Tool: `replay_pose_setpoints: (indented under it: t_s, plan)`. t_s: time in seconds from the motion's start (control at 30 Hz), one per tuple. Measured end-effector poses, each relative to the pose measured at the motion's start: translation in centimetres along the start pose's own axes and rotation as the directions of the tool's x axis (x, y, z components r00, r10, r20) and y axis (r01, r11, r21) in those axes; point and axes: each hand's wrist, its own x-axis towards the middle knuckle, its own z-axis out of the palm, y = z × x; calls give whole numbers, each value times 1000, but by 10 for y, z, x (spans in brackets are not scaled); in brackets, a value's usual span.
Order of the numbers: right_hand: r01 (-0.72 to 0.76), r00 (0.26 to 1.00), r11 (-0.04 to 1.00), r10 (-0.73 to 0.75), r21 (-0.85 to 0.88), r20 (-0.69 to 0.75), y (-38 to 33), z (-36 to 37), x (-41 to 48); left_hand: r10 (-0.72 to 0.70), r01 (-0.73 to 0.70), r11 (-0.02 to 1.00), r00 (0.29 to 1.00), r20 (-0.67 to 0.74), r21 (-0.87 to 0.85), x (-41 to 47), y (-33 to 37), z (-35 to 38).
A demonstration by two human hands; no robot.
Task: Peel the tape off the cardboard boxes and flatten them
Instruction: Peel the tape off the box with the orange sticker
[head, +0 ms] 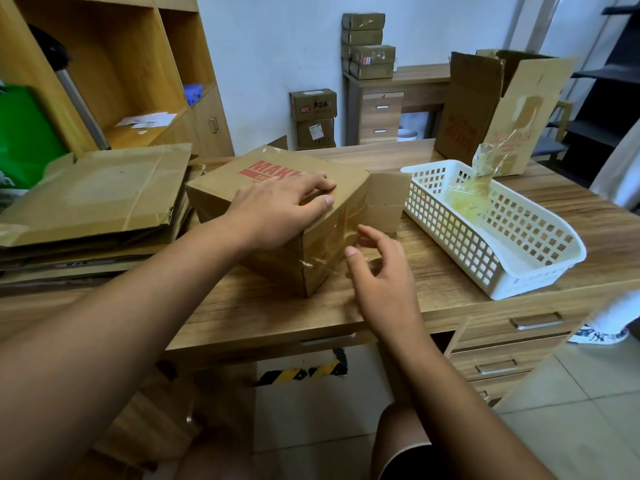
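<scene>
Red-lettered brown cardboard box (221,192); white lattice basket (450,230); yellowish tape wad (464,202); green bag (24,133).

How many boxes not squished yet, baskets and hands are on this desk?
Unflattened boxes: 2, the taped box and the tall open box
White basket: 1
Hands: 2, left hand and right hand
Total: 5

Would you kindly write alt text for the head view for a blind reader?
A left hand rests on a taped box on a desk while the right hand reaches toward tape on its side. A basket holds peeled tape.
</scene>
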Motion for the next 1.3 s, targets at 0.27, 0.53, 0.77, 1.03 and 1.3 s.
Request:
replay_pose_setpoints:
  t_s: [0.27, 0.53, 0.77, 1.03, 1.3]
  plan:
    - [-102, 994, 984, 98, -145, -38, 4, 14, 35, 12, -12, 1000, 1000, 2, 4, 1, -2, 1]
    - [-99, 986, 961, 61, -259, -152, 9, 26, 48, 1, 0, 1000, 1000, -18, 12, 1, 0, 1]
    - [-59, 994, 958, 30, -279, -108, 11, 25, 34, -20, 20, 1000, 1000, -23, 17, 1, 1, 2]
    - [-12, 995, 969, 35, -248, 89, -3, 10, -21, -31, 32, 999, 999, -41, 27, 2, 1, 4]
    - [116, 981, 978, -85, -173, 174, -20, -5, -52, -36, 37, 999, 999, -41, 18, 1, 3, 3]
